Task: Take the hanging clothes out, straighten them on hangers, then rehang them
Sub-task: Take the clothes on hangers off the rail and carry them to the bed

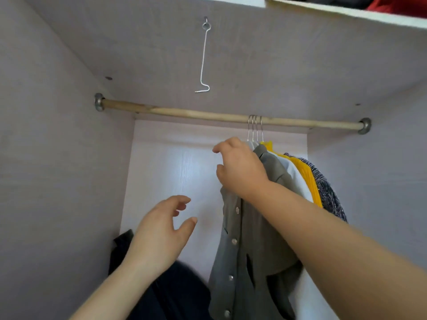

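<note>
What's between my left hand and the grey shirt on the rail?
Nothing: in the head view only the wardrobe's pale back panel shows in the gap between the left hand and the grey shirt.

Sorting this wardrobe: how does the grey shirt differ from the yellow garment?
The grey shirt hangs frontmost, smooth, with buttons showing; the yellow garment is ribbed and mostly hidden between a white garment and a speckled garment. Both hang from the wooden rod.

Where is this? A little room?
Most likely the inside of a wardrobe: a wooden hanging rod spans pale panel walls, and a grey buttoned shirt hangs from it by thin metal hanger hooks.
</note>
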### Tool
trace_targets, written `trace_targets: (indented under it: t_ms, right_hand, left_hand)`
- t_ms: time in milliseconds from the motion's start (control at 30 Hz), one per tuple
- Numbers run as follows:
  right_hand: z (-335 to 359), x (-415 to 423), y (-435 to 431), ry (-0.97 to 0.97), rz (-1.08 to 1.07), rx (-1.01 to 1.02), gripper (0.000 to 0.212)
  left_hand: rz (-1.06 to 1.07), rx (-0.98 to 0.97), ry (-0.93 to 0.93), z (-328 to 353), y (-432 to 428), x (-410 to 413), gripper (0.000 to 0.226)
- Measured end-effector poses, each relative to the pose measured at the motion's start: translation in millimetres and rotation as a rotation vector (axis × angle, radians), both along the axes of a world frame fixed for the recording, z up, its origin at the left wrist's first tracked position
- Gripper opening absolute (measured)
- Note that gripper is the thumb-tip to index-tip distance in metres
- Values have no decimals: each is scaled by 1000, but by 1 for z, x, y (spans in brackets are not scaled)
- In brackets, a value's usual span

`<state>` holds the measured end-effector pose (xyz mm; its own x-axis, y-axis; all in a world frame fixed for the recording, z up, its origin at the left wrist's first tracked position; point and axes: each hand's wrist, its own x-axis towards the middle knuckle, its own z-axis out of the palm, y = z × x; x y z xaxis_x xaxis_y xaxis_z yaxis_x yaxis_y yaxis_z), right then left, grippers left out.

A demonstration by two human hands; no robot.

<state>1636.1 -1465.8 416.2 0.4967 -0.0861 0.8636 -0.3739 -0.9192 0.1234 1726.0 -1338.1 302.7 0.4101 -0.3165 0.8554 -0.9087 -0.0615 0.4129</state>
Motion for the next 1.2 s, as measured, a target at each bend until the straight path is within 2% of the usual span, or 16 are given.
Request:
trace_targets:
  t_ms: [100,300,533,800,1000,1100,1200]
  right_hand:
    - [8,2,-34,-12,-120,-20,41]
    - [13,-17,-96,-96,-229,-58,39]
    - [30,-9,-152,-167,-244,-8,37]
    - [48,3,-182,-295,5,-11,28]
    - [60,15,-159,-434,259,-29,30]
    - [42,22,-129,-397,399,-68,30]
    - [8,31,-94,-317,547,-58,31]
  left_hand:
    - [-25,-8,-10,5,-9,14,36]
    - [-18,-4,-45,6,-23,35,35]
    - [34,-1,-93,13,-45,48,38]
    - [113,-126,-212,54,-65,35,37]
    - [206,-230,-394,91,-52,16,32]
    - [299,-252,-407,86,-37,15,42]
    - [400,-237,-327,55,-23,21,36]
